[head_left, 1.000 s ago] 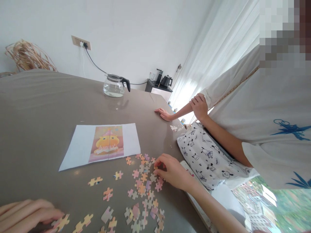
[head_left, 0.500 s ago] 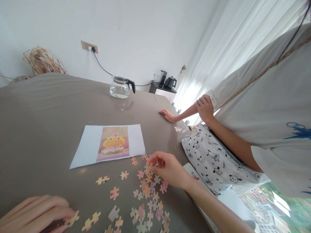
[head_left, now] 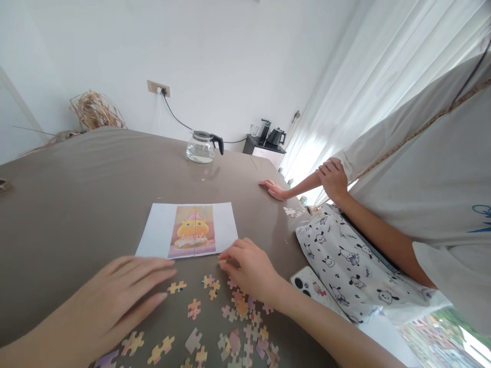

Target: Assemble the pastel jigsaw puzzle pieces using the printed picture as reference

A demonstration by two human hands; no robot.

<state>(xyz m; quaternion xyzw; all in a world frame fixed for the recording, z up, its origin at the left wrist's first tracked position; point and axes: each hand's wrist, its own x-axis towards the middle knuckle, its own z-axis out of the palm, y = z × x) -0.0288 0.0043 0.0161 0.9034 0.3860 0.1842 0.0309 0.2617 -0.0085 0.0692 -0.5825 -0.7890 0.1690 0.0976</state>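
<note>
Puzzle pieces (head_left: 194,308) leave gaps near paper's (head_left: 194,230) edge; left hand (head_left: 126,291) open, right hand (head_left: 251,268) unclear.

Small pastel interlocking jigsaw pieces (head_left: 242,308) in pink, orange, lilac and cream lie in a crowded pile at the lower centre of the frame, some overlapping. Left of it, a joined yellow pair with dark blue marks (head_left: 176,287), an orange-and-pink clump (head_left: 194,309) and a greyish-lilac piece (head_left: 194,340) lie apart. Above, mid-frame, a white paper sheet printed with a yellow cartoon figure (head_left: 226,225) lies flat.
</note>
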